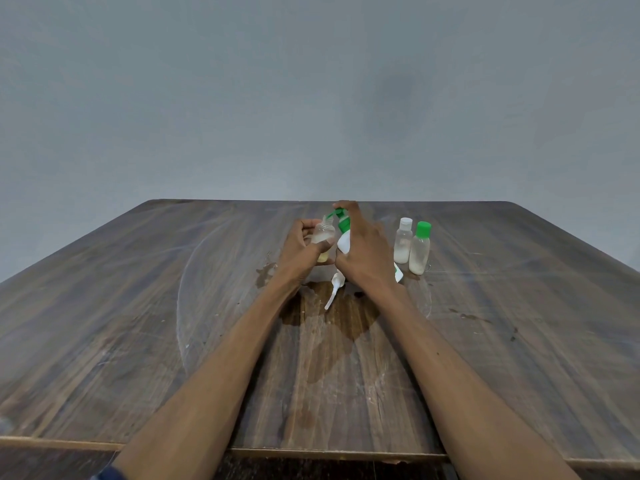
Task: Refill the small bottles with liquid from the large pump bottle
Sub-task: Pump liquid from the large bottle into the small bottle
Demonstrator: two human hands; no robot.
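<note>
My left hand [300, 250] grips a small clear bottle [323, 234] with a little pale liquid in it, its open mouth tilted up under the green spout. The large white pump bottle [344, 241] with a green pump head [340, 214] stands right beside it. My right hand [363, 252] lies over the pump bottle, fingers on top of the pump head. Most of the large bottle is hidden behind that hand. A small white cap with a long nozzle [334, 287] lies on the table below the hands.
Two more small bottles stand to the right, one with a white cap [403, 241] and one with a green cap [419, 249], both partly filled with white liquid. The wooden table [173, 323] has wet patches [332, 317] near the hands. A grey wall stands behind.
</note>
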